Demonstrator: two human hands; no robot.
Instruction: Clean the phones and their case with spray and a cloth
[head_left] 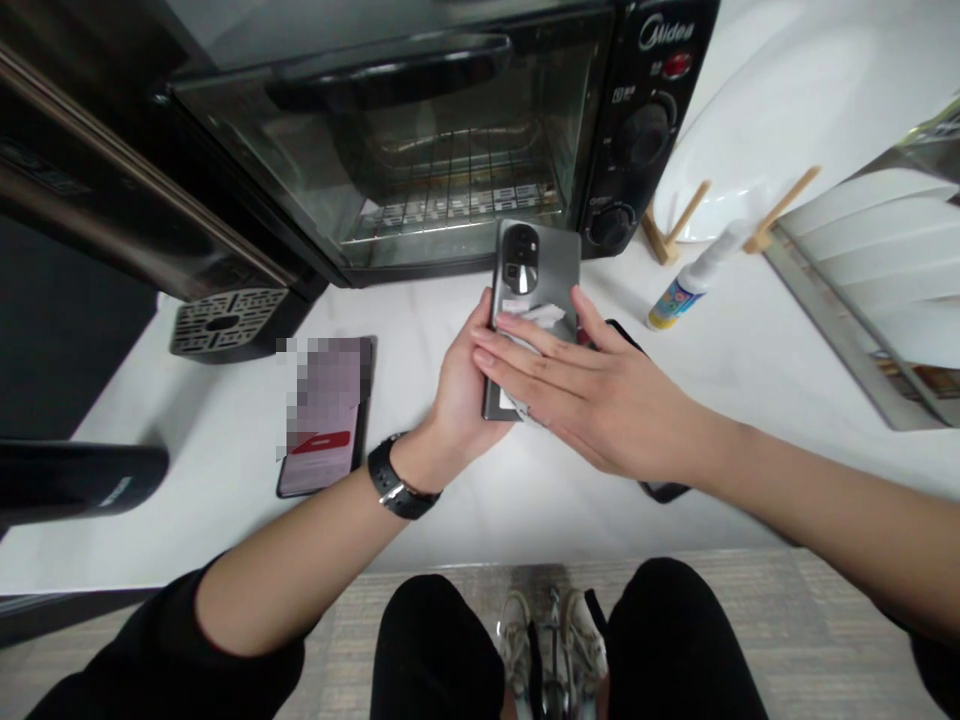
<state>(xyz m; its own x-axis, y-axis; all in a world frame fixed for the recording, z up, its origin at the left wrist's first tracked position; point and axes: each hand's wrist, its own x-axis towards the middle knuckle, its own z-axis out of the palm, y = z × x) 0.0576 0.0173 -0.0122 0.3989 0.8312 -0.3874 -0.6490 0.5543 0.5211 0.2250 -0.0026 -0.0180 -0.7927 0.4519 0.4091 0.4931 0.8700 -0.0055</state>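
A grey smartphone (551,262) is held back side up over the counter, its dark camera bump toward the oven. My left hand (459,385), with a black watch strap (403,478) at the wrist, is closed around its left edge and underside. Across the phone's lower back lies my right hand (585,390), fingers stretched and thumb at the right edge. It presses a crumpled white tissue (547,316) against the phone; most of the tissue is hidden under the fingers. Partly behind my right hand, a dark phone-like object (664,491) rests on the counter.
Another phone (322,470), screen lit, lies left on the white counter (420,530). A black toaster oven (480,150) stands behind, beside a machine with a drip tray (229,318). Right are a small spray bottle (679,298), a wooden plate stand (664,240) and white plates (885,240).
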